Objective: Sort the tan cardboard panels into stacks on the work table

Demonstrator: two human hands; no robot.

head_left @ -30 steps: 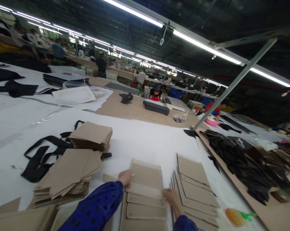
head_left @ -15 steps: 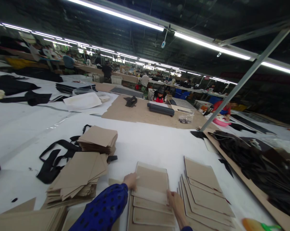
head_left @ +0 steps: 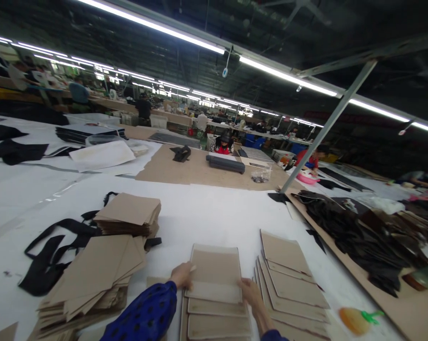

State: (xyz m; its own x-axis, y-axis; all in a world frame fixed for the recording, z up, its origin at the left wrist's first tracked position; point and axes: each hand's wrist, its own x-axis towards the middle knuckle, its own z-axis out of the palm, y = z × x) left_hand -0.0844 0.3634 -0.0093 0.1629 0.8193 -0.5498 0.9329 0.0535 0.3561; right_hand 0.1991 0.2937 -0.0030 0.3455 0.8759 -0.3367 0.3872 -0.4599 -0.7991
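Note:
A tan cardboard panel [head_left: 216,270] with paler bands along its top and bottom lies on a row of overlapping panels [head_left: 219,327]. My left hand [head_left: 181,276], in a blue dotted sleeve, grips its left edge with closed fingers. A small pale sliver, too small to name, shows at those fingertips. On the right edge, my right hand [head_left: 252,297] holds the same panel, thumb and fingers closed at the side. Beside my right hand stands a second fanned row of tan panels [head_left: 292,289]. To my left are loose piles of plain cardboard sheets [head_left: 93,265].
Black straps [head_left: 53,246] lie beyond the left piles, near another cardboard stack [head_left: 128,208]. At right are an orange object with a green top [head_left: 358,319], a metal post [head_left: 327,128] and dark fabric [head_left: 352,241]. Across the table sits a person [head_left: 223,143].
The view has swung slightly to the right, so things sit further left. Both hands remain on the sides of the panel, which stays on its row.

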